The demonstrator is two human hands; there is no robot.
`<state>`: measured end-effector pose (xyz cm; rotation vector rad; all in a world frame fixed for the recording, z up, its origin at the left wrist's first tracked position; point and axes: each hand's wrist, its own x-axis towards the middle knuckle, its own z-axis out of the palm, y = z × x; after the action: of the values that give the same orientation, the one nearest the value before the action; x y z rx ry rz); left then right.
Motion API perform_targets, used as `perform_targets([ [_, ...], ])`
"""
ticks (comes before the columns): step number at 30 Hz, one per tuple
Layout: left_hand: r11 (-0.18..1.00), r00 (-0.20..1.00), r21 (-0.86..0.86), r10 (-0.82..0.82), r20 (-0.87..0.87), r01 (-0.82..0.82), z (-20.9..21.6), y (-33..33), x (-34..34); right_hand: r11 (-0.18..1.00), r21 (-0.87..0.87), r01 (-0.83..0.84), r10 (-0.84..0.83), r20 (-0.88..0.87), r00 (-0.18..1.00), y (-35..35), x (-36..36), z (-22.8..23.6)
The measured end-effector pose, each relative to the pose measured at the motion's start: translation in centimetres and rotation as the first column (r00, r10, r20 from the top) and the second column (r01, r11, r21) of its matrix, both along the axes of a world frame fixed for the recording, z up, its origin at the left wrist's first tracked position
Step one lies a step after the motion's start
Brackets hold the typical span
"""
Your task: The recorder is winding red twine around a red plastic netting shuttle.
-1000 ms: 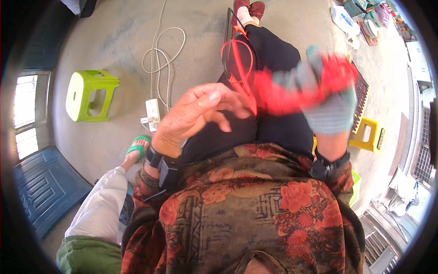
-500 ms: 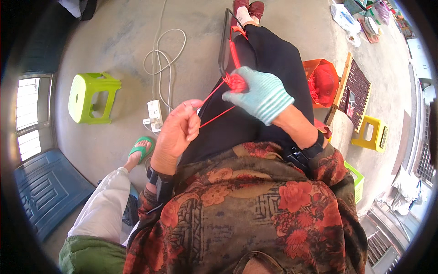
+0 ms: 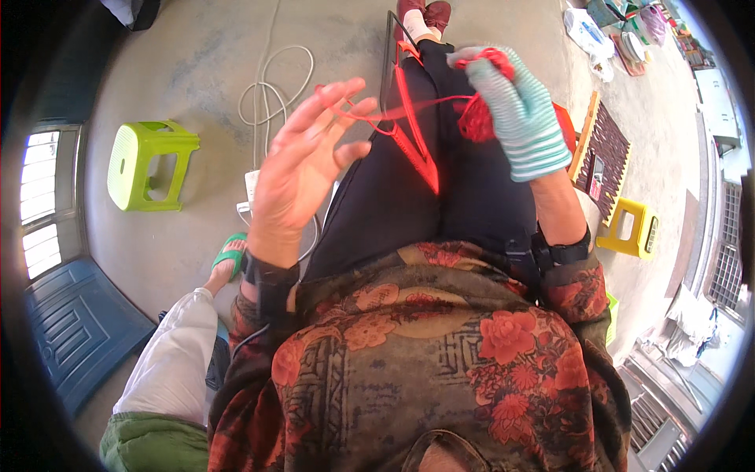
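Note:
My right hand [image 3: 523,118], in a pale green striped glove, is closed around a bundle of red cord [image 3: 476,119] beyond my right thigh. A thin strand runs left from it to my bare left hand [image 3: 303,149], whose fingers are spread and slightly blurred, with the cord passing by the fingertips. Between the hands, a red woven strip [image 3: 423,161] hangs in a V over my black trousers. Its upper part meets a slim black frame [image 3: 386,67] by my lower legs. Where exactly strand and strip join is too blurred to tell.
To the right stand a slatted wooden rack [image 3: 609,153] and a yellow stool [image 3: 629,228]. A green stool [image 3: 149,165] stands left, near a power strip [image 3: 252,185] and a coiled white cable [image 3: 271,86]. Another person's leg [image 3: 177,338] reaches in at lower left.
My right hand has moved right and away with the cord bundle, off the frame's corner. My left hand has opened from a pinch and risen. The red strip now hangs in a V.

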<state>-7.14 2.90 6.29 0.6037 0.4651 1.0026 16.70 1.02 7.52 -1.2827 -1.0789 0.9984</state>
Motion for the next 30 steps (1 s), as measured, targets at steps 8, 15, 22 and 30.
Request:
perform_targets([
  [8,0.98,0.86,0.108,-0.092,-0.502,0.167,-5.0,0.3,2.5,0.995,-0.094,-0.032,0.075,0.502,0.862,0.7,-4.9,-3.3],
  [15,0.997,0.889,-0.059,-0.072,-0.452,0.052,-5.3,1.3,0.2,0.963,-0.2,-0.179,0.195,0.063,0.979,-0.1,-1.9,-2.5],
  [22,0.989,0.849,-0.029,-0.14,-0.509,0.145,-6.8,1.1,2.0,0.94,-0.162,-0.299,0.339,0.381,0.86,0.2,-3.4,-4.0],
  [30,0.995,0.824,0.035,-0.059,-0.563,0.096,-6.7,2.1,3.1,0.94,-0.329,0.091,0.161,0.663,0.731,1.3,-3.6,-5.6],
])
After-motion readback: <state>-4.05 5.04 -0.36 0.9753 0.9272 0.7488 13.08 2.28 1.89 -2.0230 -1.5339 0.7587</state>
